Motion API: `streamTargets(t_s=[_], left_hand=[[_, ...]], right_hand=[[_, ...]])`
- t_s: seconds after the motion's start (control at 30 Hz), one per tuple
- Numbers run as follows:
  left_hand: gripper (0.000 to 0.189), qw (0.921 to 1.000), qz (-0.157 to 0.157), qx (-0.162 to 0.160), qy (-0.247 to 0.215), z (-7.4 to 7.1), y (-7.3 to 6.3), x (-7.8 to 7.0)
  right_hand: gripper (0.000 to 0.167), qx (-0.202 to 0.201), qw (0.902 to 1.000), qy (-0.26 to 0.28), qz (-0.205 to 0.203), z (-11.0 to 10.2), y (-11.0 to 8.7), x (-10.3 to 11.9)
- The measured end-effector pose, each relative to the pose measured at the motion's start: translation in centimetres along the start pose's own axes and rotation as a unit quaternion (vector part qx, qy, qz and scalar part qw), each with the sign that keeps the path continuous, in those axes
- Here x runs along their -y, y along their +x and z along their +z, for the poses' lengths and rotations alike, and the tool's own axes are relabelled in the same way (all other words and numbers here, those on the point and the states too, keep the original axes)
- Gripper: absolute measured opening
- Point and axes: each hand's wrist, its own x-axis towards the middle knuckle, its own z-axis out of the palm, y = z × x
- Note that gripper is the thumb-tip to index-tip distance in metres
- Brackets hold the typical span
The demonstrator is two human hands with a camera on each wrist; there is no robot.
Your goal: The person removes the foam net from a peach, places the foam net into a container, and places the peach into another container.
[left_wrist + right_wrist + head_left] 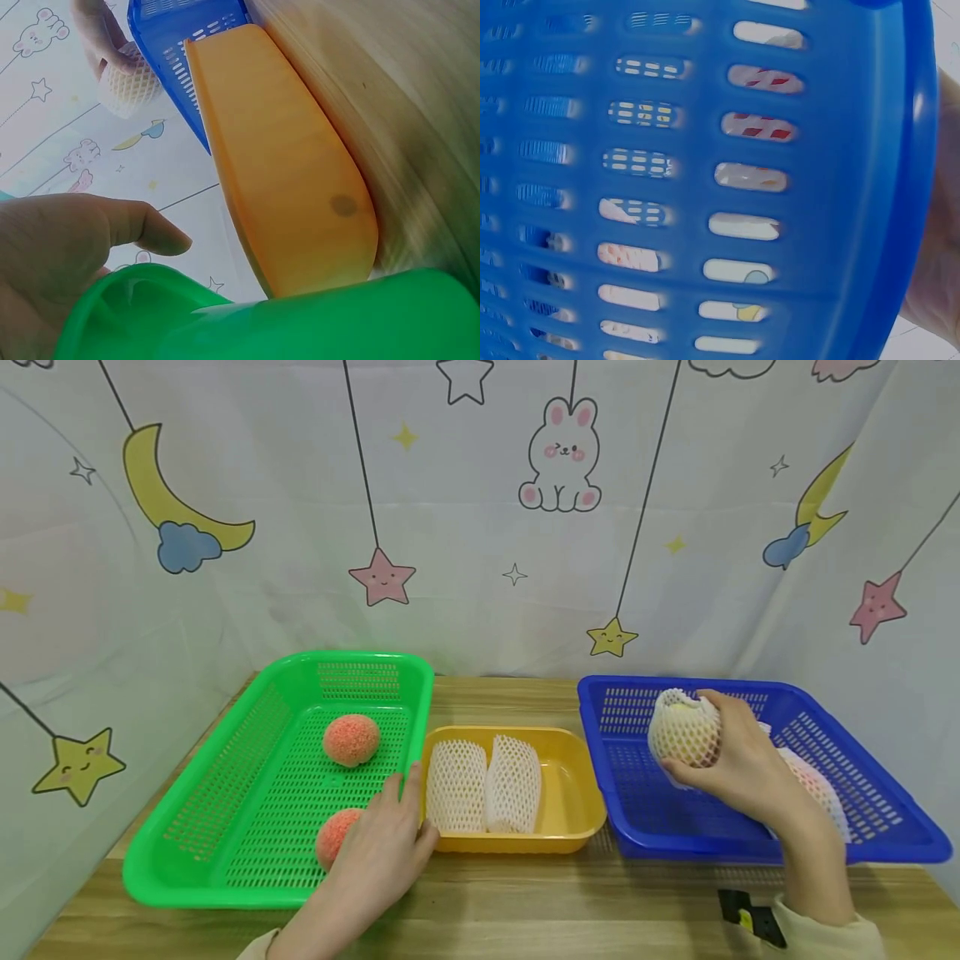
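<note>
My right hand (750, 760) grips a pale yellow ball in a white foam net (684, 731) above the blue basket (630, 839). Behind that forearm, a pinkish ball in a white foam net (817, 785) lies in the same basket, partly hidden. My left hand (386, 839) is over the right side of the green basket (217, 893), its fingers loosely extended and holding nothing. Near it sits an orange-pink fuzzy ball (337, 837), partly covered by the hand. Another orange-pink ball (351, 740) lies farther back in the green basket.
Between the baskets stands a yellow tray (566, 785). In its left half lie two white foam net sleeves, one (456, 785) beside the other (513, 785). A black item (750, 917) is on the wooden table (562, 910) near my right sleeve. Patterned cloth (480, 527) hangs behind.
</note>
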Motion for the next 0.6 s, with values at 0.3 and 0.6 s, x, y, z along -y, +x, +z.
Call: streamTargets(t_s=[0.3, 0.6], left_hand=[[0.058, 0.9998, 0.007, -0.016, 0.002, -0.1, 0.0, -0.1], [0.058, 0.9999, 0.003, -0.011, 0.003, -0.4, 0.0, -0.2]], right_hand=[[0.093, -0.021, 0.9994, 0.015, -0.021, 0.0, 0.1, 0.5], [0.094, -0.017, 0.9989, 0.029, -0.033, 0.3, 0.2, 1.3]])
